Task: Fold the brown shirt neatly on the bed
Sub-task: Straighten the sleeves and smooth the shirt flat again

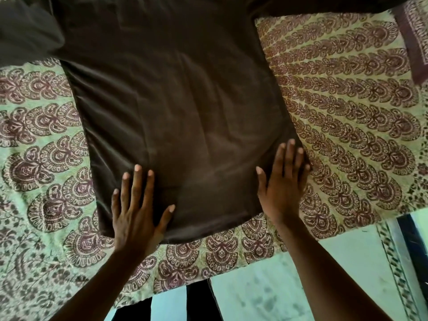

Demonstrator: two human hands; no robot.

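plain dark brown cloth shirt (180,107): solid colour, no print | pale green-cream cotton bedspread (342,93): maroon paisley and scalloped fan motifs in rows | maroon-bordered patterned cloth (414,40): cream print | pale mint floor (261,295): dark stripes beside it

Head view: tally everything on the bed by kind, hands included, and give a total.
Brown shirt: 1
Hands, left hand and right hand, flat on the shirt's hem: 2
Patterned bedsheet: 1
Patterned pillow at the far right corner: 1
Total: 5
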